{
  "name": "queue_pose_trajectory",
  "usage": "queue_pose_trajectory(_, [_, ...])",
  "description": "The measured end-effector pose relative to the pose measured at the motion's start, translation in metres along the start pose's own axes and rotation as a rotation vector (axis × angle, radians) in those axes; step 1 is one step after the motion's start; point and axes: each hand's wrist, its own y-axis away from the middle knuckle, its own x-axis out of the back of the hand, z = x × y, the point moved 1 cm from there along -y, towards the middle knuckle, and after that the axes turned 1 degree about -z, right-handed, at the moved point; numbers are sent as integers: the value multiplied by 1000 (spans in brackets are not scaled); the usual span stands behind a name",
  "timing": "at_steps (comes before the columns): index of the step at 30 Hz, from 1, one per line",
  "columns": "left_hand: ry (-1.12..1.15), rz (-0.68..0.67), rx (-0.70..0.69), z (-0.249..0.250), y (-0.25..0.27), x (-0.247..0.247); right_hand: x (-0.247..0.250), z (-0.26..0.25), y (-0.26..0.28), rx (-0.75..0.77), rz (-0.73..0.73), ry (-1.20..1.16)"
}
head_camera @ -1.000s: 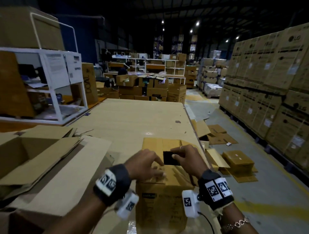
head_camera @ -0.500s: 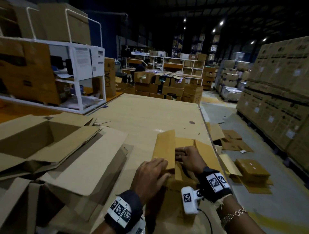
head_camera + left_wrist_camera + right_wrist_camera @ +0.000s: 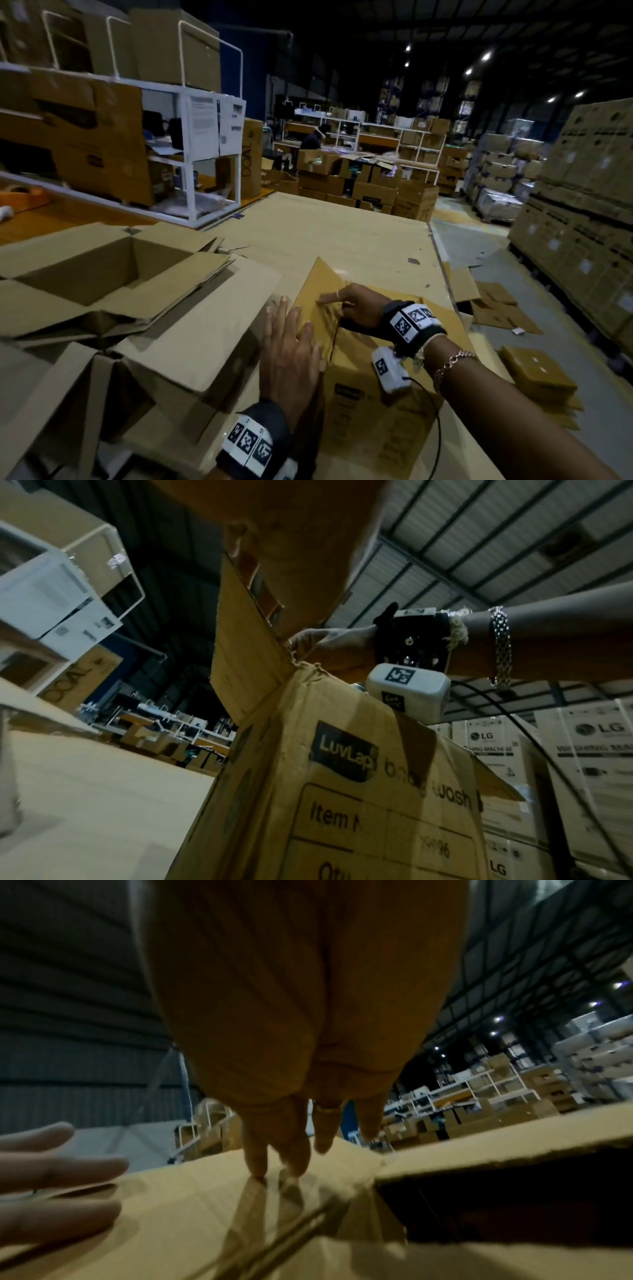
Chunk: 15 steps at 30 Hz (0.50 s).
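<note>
A brown carton [image 3: 373,407] printed LuvLap [image 3: 342,748] stands at the near edge of the cardboard-covered table [image 3: 342,226]. Its left top flap [image 3: 320,279] is folded over the opening. My left hand [image 3: 291,342] lies flat on that flap's near-left part, fingers straight. My right hand [image 3: 352,305] presses its straight fingertips [image 3: 257,1164] on the same flap [image 3: 192,1204] from the right. The left hand's fingers [image 3: 61,1172] show at the left of the right wrist view. Right of the flap the carton is dark and uncovered [image 3: 496,1191]; its contents are hidden.
A big open carton [image 3: 102,274] with spread flaps lies to the left on the table. A white shelf rack [image 3: 191,154] stands behind it. Flattened cardboard [image 3: 496,308] and small boxes [image 3: 537,373] lie on the floor to the right; stacked LG cartons [image 3: 582,205] line the aisle.
One second ago both hands held a small dark item over the carton; it is out of sight now. The left flap, upright half a second ago, is folded down under both hands.
</note>
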Motion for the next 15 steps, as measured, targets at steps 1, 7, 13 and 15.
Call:
queue_pose_trajectory(1, [22, -39, 28, -3, 3, -4, -3, 9, -5, -7, -27, 28])
queue_pose_trajectory(7, [176, -254, 205, 2, 20, -18, 1, -2, -1, -49, -68, 140])
queue_pose_trajectory(13, [489, -349, 371, 6, 30, -29, -2, 10, -8, -62, -111, 170])
queue_pose_trajectory(15, [503, -360, 391, 4, 20, -29, 4, 13, -14, -55, -134, 195])
